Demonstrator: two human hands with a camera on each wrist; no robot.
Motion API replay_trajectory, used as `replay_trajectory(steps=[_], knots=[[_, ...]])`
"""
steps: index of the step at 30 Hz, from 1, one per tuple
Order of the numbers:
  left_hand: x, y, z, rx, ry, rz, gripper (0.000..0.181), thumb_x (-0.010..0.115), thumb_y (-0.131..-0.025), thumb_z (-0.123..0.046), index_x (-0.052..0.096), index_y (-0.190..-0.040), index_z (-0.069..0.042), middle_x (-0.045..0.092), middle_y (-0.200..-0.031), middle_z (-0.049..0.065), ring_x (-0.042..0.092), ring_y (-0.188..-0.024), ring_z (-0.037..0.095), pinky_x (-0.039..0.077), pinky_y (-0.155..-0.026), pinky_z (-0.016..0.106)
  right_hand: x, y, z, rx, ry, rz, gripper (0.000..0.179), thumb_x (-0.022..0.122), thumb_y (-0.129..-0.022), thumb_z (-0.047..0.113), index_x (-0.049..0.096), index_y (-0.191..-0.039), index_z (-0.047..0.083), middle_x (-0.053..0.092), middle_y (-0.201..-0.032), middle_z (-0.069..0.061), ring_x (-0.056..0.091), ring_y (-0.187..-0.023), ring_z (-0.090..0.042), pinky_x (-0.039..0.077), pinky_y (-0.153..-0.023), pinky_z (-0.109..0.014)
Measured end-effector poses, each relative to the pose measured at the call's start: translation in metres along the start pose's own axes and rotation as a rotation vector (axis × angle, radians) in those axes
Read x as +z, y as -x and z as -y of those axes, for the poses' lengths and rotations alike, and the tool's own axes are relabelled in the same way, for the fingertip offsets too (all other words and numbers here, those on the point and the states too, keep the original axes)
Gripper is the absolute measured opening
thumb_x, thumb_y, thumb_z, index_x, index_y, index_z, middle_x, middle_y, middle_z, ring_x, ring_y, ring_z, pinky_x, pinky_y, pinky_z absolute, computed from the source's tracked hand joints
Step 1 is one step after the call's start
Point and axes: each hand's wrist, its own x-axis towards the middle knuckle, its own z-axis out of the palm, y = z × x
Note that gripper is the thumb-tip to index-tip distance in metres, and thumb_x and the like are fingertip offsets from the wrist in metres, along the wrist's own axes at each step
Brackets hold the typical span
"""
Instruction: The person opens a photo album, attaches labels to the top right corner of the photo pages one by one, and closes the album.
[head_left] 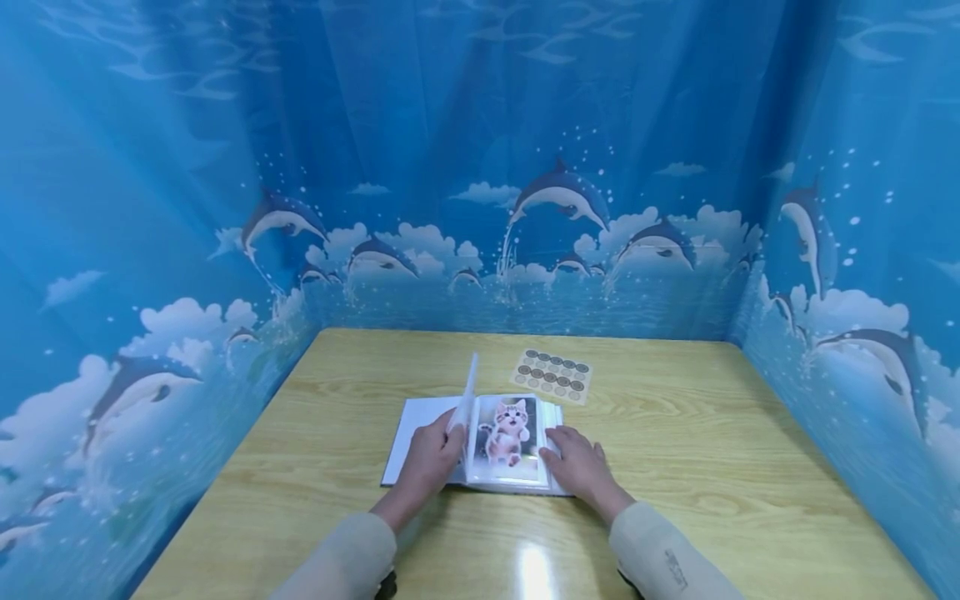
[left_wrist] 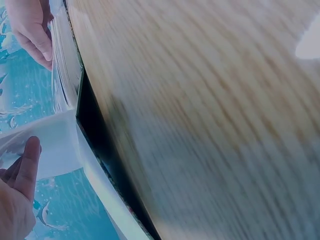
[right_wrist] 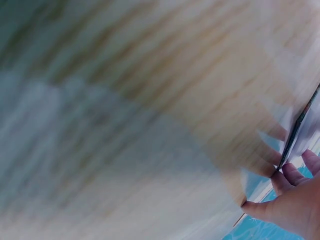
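A photo album (head_left: 431, 410) lies spread on the table, its right side showing a picture of a kitten (head_left: 510, 433). One clear album page (head_left: 472, 385) stands nearly upright at the middle, and my left hand (head_left: 429, 457) pinches it between thumb and fingers. The left wrist view shows the same page (left_wrist: 57, 142) raised, with a finger of that hand against it. At the album's right edge, my right hand (head_left: 581, 467) rests with fingertips on the stacked page edges. Seen from the right wrist, its fingers are spread along the album's edge (right_wrist: 300, 125).
Behind the album lies a sheet of round stickers (head_left: 553, 375) in rows of dark and pale discs. The wooden table (head_left: 712, 433) is bounded at the back and sides by blue dolphin-print curtains (head_left: 420, 208).
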Motion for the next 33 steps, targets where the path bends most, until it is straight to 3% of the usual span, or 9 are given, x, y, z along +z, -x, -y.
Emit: replay_trajectory(steps=[6, 10, 13, 20, 22, 29, 33], knots=[[0.000, -0.001, -0.002, -0.053, 0.005, 0.017, 0.043, 0.049, -0.099, -0.020, 0.056, -0.139, -0.006, 0.062, -0.074, 0.002, 0.052, -0.061, 0.013, 0.046, -0.051, 0.026, -0.001, -0.001, 0.000, 0.004, 0.005, 0.008, 0.048, 0.054, -0.101, 0.030, 0.052, -0.141, 0.004, 0.042, -0.148, -0.024, 0.037, -0.137, -0.045, 0.013, -0.110, -0.073], [-0.003, 0.001, 0.001, -0.017, 0.020, -0.047, 0.040, 0.048, -0.098, -0.016, 0.060, -0.135, -0.004, 0.073, -0.098, 0.010, 0.065, -0.083, 0.020, 0.056, -0.074, 0.038, -0.002, -0.001, 0.002, 0.004, 0.003, 0.008, 0.048, 0.054, -0.101, 0.030, 0.052, -0.141, 0.004, 0.042, -0.149, -0.024, 0.037, -0.137, -0.045, 0.013, -0.110, -0.073], [-0.008, 0.003, 0.004, -0.008, 0.052, -0.100, 0.039, 0.048, -0.096, -0.011, 0.063, -0.131, -0.003, 0.072, -0.111, 0.014, 0.066, -0.098, 0.025, 0.055, -0.086, 0.045, -0.001, -0.001, 0.002, 0.002, 0.005, 0.008, 0.048, 0.055, -0.101, 0.030, 0.052, -0.141, 0.004, 0.042, -0.148, -0.024, 0.037, -0.137, -0.045, 0.013, -0.110, -0.074], [-0.022, 0.002, 0.017, -0.148, 0.310, -0.096, 0.042, 0.045, -0.094, -0.003, 0.058, -0.133, 0.005, 0.071, -0.098, 0.024, 0.070, -0.069, 0.025, 0.060, -0.056, 0.032, -0.001, -0.001, 0.002, -0.003, 0.009, 0.008, 0.047, 0.054, -0.101, 0.030, 0.052, -0.141, 0.004, 0.043, -0.148, -0.024, 0.037, -0.137, -0.045, 0.013, -0.110, -0.074], [-0.027, 0.001, 0.020, -0.186, 0.350, -0.094, 0.041, 0.049, -0.094, -0.003, 0.056, -0.133, 0.007, 0.071, -0.098, 0.025, 0.070, -0.068, 0.026, 0.060, -0.056, 0.031, -0.002, -0.001, 0.002, -0.001, 0.011, 0.009, 0.047, 0.054, -0.101, 0.030, 0.052, -0.141, 0.005, 0.042, -0.149, -0.024, 0.036, -0.138, -0.044, 0.012, -0.110, -0.074], [-0.041, -0.003, 0.032, -0.325, 0.385, -0.054, 0.045, 0.056, -0.093, 0.000, 0.050, -0.135, 0.014, 0.066, -0.113, 0.031, 0.071, -0.078, 0.030, 0.061, -0.060, 0.035, -0.001, 0.000, 0.002, 0.002, 0.034, 0.006, 0.055, 0.053, -0.101, 0.029, 0.042, -0.149, 0.006, 0.040, -0.150, -0.024, 0.034, -0.139, -0.044, 0.010, -0.109, -0.074], [-0.046, -0.004, 0.040, -0.382, 0.350, -0.037, 0.045, 0.056, -0.092, 0.002, 0.049, -0.134, 0.016, 0.062, -0.119, 0.034, 0.071, -0.083, 0.032, 0.061, -0.063, 0.035, 0.000, 0.001, 0.002, -0.006, 0.047, 0.010, 0.057, 0.053, -0.101, 0.029, 0.037, -0.153, 0.012, 0.039, -0.151, -0.024, 0.034, -0.139, -0.045, 0.007, -0.109, -0.075]])
